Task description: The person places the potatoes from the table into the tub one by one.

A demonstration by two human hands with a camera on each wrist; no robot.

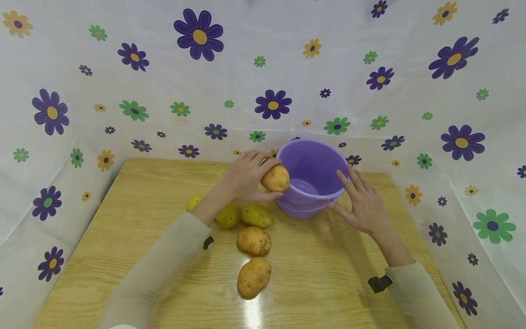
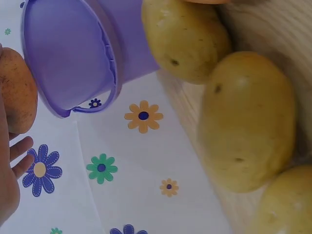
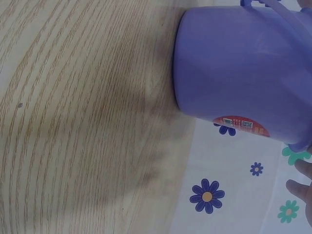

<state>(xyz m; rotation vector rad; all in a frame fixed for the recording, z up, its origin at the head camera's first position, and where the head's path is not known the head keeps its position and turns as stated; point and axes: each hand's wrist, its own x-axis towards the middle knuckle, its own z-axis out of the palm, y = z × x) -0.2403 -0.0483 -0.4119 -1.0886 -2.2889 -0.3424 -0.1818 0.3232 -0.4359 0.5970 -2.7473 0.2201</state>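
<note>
My left hand [image 1: 250, 176] grips a tan potato [image 1: 276, 178] at the left rim of a purple bucket [image 1: 314, 201]. In the left wrist view, the held potato [image 2: 19, 92] appears beside the bucket's opening. The bucket stands upright, and what shows of its inside is bare. My right hand [image 1: 363, 203] holds the bucket's right rim, with a finger over the edge and the thumb outside by the handle joint. Two more potatoes, one nearer the bucket [image 1: 254, 241] and one closer to me [image 1: 254, 277], lie on the table.
Left of the bucket lie several yellow-green, pear-like fruits [image 1: 256, 215], some partly behind my left forearm. They look large in the left wrist view. The wooden table [image 1: 320, 283] meets a flower-printed white cloth [image 1: 242, 82] at its back and sides.
</note>
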